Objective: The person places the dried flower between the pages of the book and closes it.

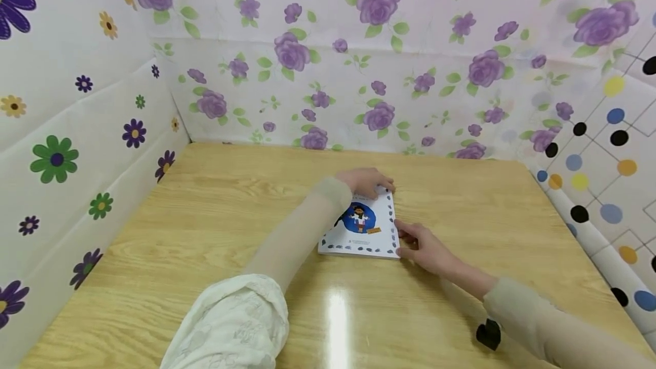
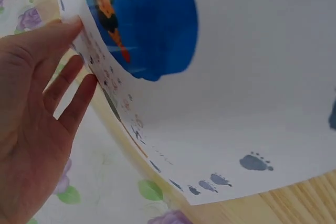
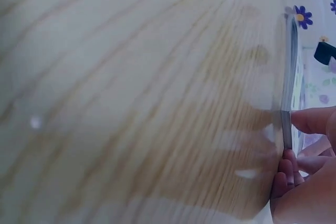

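A thin white book (image 1: 374,244) lies on the table, with a blue patch, a cartoon figure and small footprint marks on its cover. My left hand (image 1: 364,181) reaches over its far edge near the far right corner and grips that edge. In the left wrist view, the fingers (image 2: 84,95) of that hand meet the edge of the cover, which looks curved. My right hand (image 1: 422,248) holds the book's right side near the front corner. In the right wrist view, its thumb (image 3: 310,120) lies against the cover while the other fingers curl at the edge.
The wooden table (image 1: 230,204) meets a flowered backdrop (image 1: 338,95) at the rear. Patterned sheets stand along its left and right sides. A black object (image 1: 488,333) sits by the right sleeve. Light reflects off the table in front of the book.
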A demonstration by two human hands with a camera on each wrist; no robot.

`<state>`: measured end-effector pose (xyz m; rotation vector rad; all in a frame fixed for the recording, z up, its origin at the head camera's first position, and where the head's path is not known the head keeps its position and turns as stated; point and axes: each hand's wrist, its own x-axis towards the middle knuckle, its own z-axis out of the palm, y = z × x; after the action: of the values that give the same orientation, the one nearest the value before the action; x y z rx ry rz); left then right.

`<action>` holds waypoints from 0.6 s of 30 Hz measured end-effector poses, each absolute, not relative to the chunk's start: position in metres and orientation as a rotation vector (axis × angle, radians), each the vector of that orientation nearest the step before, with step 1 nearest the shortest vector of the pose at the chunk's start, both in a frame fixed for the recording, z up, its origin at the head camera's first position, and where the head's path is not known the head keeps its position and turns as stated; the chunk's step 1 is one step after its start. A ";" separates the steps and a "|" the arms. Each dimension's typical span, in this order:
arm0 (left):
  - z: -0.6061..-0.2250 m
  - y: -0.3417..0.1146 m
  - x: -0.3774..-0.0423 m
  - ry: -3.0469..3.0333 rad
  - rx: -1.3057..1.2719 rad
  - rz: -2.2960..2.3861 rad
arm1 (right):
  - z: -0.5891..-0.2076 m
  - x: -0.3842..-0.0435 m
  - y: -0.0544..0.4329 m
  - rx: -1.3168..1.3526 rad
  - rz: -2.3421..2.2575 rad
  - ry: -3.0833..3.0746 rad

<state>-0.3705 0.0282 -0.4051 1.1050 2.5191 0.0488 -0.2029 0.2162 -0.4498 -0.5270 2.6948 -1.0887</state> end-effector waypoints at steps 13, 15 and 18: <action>-0.345 -0.013 -0.341 2.529 1.367 0.155 | -0.405 -0.205 0.226 -0.678 -0.933 2.808; -0.333 -0.028 -0.333 2.539 1.360 0.157 | -0.392 -0.205 0.229 -0.719 -0.904 2.835; -0.321 -0.053 -0.323 2.567 1.336 0.189 | -0.373 -0.204 0.233 -0.799 -0.833 2.898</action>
<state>-0.3230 -0.0532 -0.3210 1.3361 2.5675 0.1887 -0.2040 0.2331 -0.3731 -0.7988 2.8980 -0.8330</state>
